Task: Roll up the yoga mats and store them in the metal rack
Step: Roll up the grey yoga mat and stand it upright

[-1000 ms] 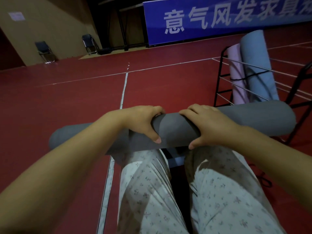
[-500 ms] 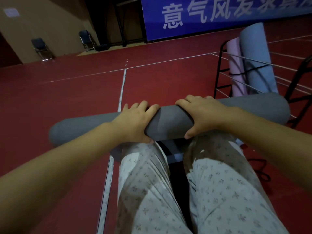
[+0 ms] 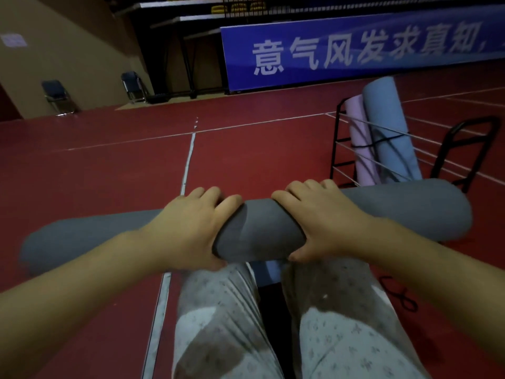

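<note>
Both hands on it now. Left hand (image 3: 188,233) wrapped over the near-left part of the rolled grey yoga mat (image 3: 259,233), fingers curled across the top, thumb tucked under: grip clamped on the roll. Right hand (image 3: 322,222) just beside it, same story, fingers hooked over the far edge, thumb beneath, grip clamped tight on the mat. Roll held crosswise, level above the thighs in pale patterned trousers (image 3: 341,329), left end (image 3: 41,250) low and near, right end (image 3: 448,212) reaching out toward the rack.

Over on the far right, black metal rack (image 3: 336,143) with thin pale crossbars, standing on the red sports floor (image 3: 109,173). Already inside, leaning: a pink rolled mat (image 3: 360,143) and, touching it on the right, a blue rolled mat (image 3: 390,124), a dark strap (image 3: 382,140) around the pair. Grey roll's right end just in front of the rack's lower bars; touching or not, cannot tell.

White court line (image 3: 188,160) running away from between the hands. Far back, a blue banner (image 3: 355,50) with white Chinese characters, two folding chairs (image 3: 58,95) against the tan wall on the left. Black cord (image 3: 401,296) loose on the floor, near right.
</note>
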The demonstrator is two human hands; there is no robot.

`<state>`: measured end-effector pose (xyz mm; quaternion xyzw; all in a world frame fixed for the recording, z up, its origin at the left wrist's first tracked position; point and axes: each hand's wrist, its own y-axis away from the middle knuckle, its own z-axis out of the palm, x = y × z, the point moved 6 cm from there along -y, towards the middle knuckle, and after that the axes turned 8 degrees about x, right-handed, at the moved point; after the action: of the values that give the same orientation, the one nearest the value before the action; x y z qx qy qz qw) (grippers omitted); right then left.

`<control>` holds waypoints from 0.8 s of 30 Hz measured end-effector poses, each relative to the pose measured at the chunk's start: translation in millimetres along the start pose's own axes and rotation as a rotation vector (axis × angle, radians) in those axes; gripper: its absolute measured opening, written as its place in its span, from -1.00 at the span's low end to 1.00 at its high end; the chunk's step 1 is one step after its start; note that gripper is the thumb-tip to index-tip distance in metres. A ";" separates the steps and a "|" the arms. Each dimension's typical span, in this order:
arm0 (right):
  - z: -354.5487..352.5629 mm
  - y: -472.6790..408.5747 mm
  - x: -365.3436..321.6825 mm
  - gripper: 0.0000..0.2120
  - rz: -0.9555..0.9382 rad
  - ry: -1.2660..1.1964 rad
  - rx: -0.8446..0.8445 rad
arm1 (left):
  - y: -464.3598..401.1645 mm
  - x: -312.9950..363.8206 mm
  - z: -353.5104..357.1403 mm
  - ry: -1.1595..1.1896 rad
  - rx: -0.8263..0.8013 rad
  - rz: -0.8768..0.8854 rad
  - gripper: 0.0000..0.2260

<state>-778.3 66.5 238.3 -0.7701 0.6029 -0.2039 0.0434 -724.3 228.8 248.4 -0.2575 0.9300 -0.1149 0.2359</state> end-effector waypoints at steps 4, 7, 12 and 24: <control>-3.9 46.0 -17.1 -0.13 0.003 -0.047 0.068 | 39.1 39.2 -17.8 0.056 0.040 -0.012 -0.23; 12.9 71.3 -30.1 -0.11 -0.023 -0.079 0.101 | 60.5 66.0 -3.6 0.067 -0.006 -0.038 -0.23; 43.7 66.7 -31.9 -0.08 -0.030 -0.145 0.020 | 71.1 64.8 31.9 0.218 -0.108 -0.124 -0.22; 44.0 6.7 1.6 -0.08 -0.035 -0.503 -0.284 | 16.4 -3.4 66.4 0.958 -0.651 -0.294 -0.38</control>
<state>-768.0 55.3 196.4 -0.8050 0.5825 0.0792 0.0796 -695.7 238.3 186.9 -0.3621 0.8748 0.0410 -0.3194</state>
